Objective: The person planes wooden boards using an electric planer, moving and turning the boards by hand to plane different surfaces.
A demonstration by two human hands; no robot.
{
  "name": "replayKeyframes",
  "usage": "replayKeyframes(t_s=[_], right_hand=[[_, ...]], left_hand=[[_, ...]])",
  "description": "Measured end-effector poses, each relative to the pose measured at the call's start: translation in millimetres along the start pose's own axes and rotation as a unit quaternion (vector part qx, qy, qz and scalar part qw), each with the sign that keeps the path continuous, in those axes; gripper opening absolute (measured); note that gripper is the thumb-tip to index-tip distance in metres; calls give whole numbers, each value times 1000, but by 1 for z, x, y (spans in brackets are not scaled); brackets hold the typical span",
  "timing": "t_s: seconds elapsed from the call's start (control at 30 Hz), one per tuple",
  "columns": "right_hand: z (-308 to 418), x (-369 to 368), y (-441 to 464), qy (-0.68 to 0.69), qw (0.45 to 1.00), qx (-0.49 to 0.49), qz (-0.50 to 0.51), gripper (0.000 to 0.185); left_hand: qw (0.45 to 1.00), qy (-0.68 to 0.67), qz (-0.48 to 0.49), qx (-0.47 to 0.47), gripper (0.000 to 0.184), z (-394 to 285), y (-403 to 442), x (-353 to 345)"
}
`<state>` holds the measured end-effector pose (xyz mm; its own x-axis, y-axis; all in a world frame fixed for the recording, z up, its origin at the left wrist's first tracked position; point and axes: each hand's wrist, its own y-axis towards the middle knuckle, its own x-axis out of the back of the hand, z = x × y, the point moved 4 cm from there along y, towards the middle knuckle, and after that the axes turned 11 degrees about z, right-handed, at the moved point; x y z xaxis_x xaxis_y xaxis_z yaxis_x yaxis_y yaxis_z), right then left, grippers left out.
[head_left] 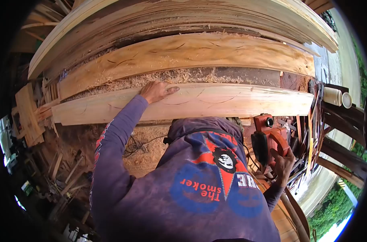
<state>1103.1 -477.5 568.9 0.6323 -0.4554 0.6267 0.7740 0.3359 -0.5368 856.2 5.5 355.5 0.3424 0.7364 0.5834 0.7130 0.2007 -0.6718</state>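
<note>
A pale wooden plank (215,101) lies crosswise in front of my body, with thin curved marks on its face. My left hand (157,92) grips its far edge, the thumb lying on the face and the other fingers partly hidden over the edge. At my right side, a red and black electric hand planer (268,137) is held off the plank, close to its near edge. My right hand (282,161) is wrapped around the planer's rear handle (279,142).
Beyond the plank lie wood shavings (179,76), a yellowish board (183,52) and a stack of long boards (183,18). A cord (141,147) runs by my waist. Scrap wood (70,173) lies left; a white container (332,97) and dark beams (345,125) are right.
</note>
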Motion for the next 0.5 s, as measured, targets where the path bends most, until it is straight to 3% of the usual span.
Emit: replayKeyframes(t_s=[0.07,0.13,0.2,0.23,0.33,0.4,0.5], right_hand=[[20,-3,5,-7,1000,2,16,34],[52,-11,4,-3,1000,-16,11,34],[48,-16,14,-20,999,31,-5,37],[48,-22,20,42,999,29,16,37],[56,-21,43,-101,992,57,49,35],[64,-30,56,-114,984,117,77,35],[78,-53,74,-140,961,201,129,36]], left_hand=[[1000,-10,5,-6,83,-3,0,4],[979,-125,-147,-65,62,19,7,-21],[952,6,-295,-78,50,3,-29,8],[950,9,-310,-40,50,8,-40,9],[915,-110,-388,22,44,25,-60,1],[867,-36,-467,169,53,46,-61,-38],[836,2,-478,269,66,58,-56,-118]])
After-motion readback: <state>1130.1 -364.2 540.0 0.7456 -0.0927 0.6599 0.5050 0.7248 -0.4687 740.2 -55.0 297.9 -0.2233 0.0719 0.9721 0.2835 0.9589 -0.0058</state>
